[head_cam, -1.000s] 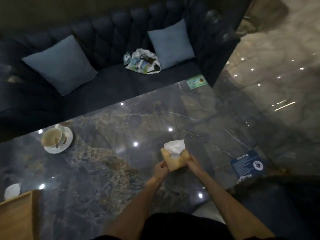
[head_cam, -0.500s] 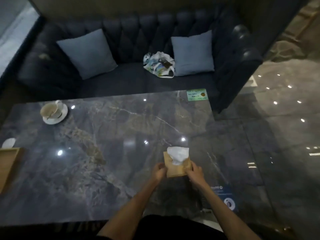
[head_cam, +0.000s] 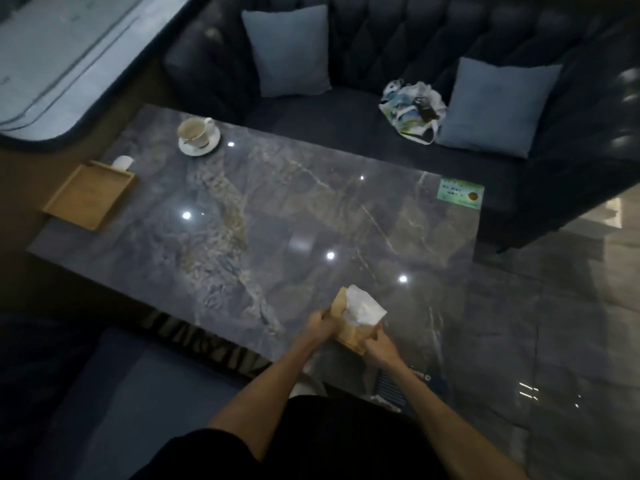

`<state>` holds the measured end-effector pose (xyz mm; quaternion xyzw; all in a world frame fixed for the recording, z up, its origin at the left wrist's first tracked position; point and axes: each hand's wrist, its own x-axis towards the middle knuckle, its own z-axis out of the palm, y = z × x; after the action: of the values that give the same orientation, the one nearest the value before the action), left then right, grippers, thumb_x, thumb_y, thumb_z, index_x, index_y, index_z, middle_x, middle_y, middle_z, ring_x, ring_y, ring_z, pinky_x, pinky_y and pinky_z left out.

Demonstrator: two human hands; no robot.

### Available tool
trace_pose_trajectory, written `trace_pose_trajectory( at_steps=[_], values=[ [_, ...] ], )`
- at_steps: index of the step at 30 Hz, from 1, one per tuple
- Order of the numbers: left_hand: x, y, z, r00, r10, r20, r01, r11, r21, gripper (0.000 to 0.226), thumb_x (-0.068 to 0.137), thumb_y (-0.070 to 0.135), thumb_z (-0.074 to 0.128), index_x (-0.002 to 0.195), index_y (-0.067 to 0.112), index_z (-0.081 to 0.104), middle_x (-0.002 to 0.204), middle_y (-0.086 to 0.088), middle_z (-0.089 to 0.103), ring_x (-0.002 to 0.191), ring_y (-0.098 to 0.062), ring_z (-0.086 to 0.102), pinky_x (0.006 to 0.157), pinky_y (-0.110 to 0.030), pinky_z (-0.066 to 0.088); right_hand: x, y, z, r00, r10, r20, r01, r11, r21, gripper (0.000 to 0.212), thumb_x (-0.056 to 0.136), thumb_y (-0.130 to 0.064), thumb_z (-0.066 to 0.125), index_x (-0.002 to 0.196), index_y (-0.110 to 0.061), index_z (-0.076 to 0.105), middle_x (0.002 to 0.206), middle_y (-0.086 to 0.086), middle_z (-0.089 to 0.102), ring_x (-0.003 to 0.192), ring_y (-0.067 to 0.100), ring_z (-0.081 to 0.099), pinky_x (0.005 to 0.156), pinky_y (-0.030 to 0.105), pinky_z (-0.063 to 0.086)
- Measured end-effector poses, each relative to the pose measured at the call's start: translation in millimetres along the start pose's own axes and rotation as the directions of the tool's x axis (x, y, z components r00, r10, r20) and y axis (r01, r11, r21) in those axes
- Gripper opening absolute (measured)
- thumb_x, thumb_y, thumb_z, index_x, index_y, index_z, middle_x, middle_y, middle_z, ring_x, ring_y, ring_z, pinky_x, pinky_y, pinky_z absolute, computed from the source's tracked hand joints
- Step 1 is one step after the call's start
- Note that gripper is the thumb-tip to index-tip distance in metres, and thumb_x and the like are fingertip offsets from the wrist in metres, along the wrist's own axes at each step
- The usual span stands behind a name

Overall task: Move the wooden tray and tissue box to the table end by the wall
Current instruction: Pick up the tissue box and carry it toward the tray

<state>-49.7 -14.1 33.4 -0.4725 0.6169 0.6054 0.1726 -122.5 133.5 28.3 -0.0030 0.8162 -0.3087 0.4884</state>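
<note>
Gripping tissue box (head_cam: 349, 329) between left hand (head_cam: 320, 325) and right hand (head_cam: 381, 346), near table (head_cam: 311, 216) edge; carrying toward wooden tray (head_cam: 88, 195), far left.

A café or lounge seating booth: tufted dark sofa (head_cam: 398, 46) with cushions (head_cam: 289, 50); marble table (head_cam: 294, 216); used coffee cup (head_cam: 194, 130); polished stone floor (head_cam: 571, 323).

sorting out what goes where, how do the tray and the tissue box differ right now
The tray lies flat at the table's far left end, untouched; the tissue box is tilted, held between the left hand and right hand. The tray looks empty; a tissue sticks out of the box. Both are light wood.
</note>
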Motion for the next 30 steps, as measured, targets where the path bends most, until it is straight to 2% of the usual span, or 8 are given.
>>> trace_pose_trajectory(
  at_steps=[5, 7, 10, 15, 18, 21, 24, 30],
  values=[
    [-1, -4, -66, 0.999, 0.035, -0.006, -0.035, 0.999, 0.01, 0.045, 0.09, 0.033, 0.056, 0.131, 0.016, 0.057, 0.129, -0.003, 0.062, 0.115, -0.021, 0.06, 0.104, -0.037, 0.048, 9, -44, 45, 0.999, -0.012, 0.052, 0.012, 1.0, 0.008, 0.056, 0.084, -0.041, 0.052, 0.127, -0.006, 0.054, 0.107, 0.006, 0.06, 0.085, 0.018, 0.059, 0.066, 0.023, 0.05],
    [-3, -5, -95, 0.997, 0.08, -0.024, -0.08, 0.997, -0.021, 0.039, 0.093, 0.029, 0.053, 0.128, 0.013, 0.058, 0.123, -0.005, 0.062, 0.109, -0.018, 0.058, 0.099, -0.035, 0.049, 17, -65, 65, 0.998, 0.021, 0.065, -0.022, 1.0, 0.008, 0.046, 0.088, -0.031, 0.054, 0.125, -0.003, 0.056, 0.106, 0.009, 0.062, 0.076, 0.015, 0.059, 0.055, 0.021, 0.049],
    [12, -18, -146, 0.998, 0.049, -0.044, -0.051, 0.997, -0.052, 0.034, 0.092, 0.013, 0.048, 0.126, 0.012, 0.053, 0.108, -0.004, 0.06, 0.1, -0.022, 0.059, 0.091, -0.039, 0.053, 27, -100, 103, 0.998, 0.018, 0.056, -0.017, 1.0, -0.016, 0.034, 0.092, -0.021, 0.052, 0.123, -0.007, 0.054, 0.118, 0.016, 0.061, 0.089, 0.023, 0.057, 0.055, 0.021, 0.048],
    [27, -40, -206, 0.986, -0.073, -0.148, 0.068, 0.997, -0.042, 0.021, 0.084, 0.017, 0.048, 0.102, 0.015, 0.058, 0.105, -0.011, 0.063, 0.099, -0.03, 0.062, 0.092, -0.045, 0.055, 44, -130, 158, 0.992, -0.079, 0.102, 0.08, 0.997, 0.002, 0.043, 0.09, -0.014, 0.052, 0.132, -0.007, 0.053, 0.132, 0.015, 0.057, 0.114, 0.028, 0.057, 0.097, 0.037, 0.048],
    [22, -51, -222, 0.977, -0.048, -0.205, 0.038, 0.998, -0.055, 0.009, 0.088, 0.014, 0.048, 0.09, 0.017, 0.056, 0.086, -0.003, 0.058, 0.085, -0.024, 0.059, 0.081, -0.041, 0.055, 37, -146, 176, 0.976, -0.2, 0.09, 0.197, 0.98, 0.042, 0.057, 0.083, -0.008, 0.051, 0.14, -0.012, 0.046, 0.137, 0.01, 0.052, 0.123, 0.023, 0.05, 0.097, 0.03, 0.04],
    [31, -78, -224, 0.989, -0.017, -0.147, 0.015, 1.0, -0.012, 0.039, 0.082, 0.032, 0.046, 0.115, 0.016, 0.059, 0.106, -0.007, 0.067, 0.1, -0.028, 0.064, 0.092, -0.044, 0.054, 43, -145, 185, 0.96, -0.259, 0.104, 0.252, 0.965, 0.076, 0.066, 0.08, -0.001, 0.051, 0.143, -0.017, 0.043, 0.133, 0.004, 0.055, 0.119, 0.02, 0.053, 0.092, 0.029, 0.042],
    [56, -106, -217, 0.983, -0.075, -0.167, 0.079, 0.997, 0.019, 0.065, 0.071, 0.055, 0.04, 0.126, 0.024, 0.056, 0.126, -0.007, 0.064, 0.114, -0.027, 0.06, 0.103, -0.045, 0.047, 47, -143, 187, 0.95, -0.276, 0.145, 0.265, 0.96, 0.095, 0.063, 0.083, -0.015, 0.052, 0.145, -0.019, 0.042, 0.138, 0.003, 0.053, 0.125, 0.022, 0.052, 0.1, 0.035, 0.044],
    [22, -85, -227, 0.99, -0.051, -0.135, 0.024, 0.981, -0.191, 0.051, 0.09, 0.038, 0.05, 0.133, 0.012, 0.054, 0.131, -0.013, 0.06, 0.11, -0.023, 0.058, 0.098, -0.037, 0.047, 50, -163, 202, 0.952, -0.273, 0.136, 0.25, 0.954, 0.163, 0.073, 0.076, -0.009, 0.053, 0.147, -0.015, 0.036, 0.14, 0.009, 0.051, 0.121, 0.025, 0.053, 0.096, 0.036, 0.046]
  ],
)
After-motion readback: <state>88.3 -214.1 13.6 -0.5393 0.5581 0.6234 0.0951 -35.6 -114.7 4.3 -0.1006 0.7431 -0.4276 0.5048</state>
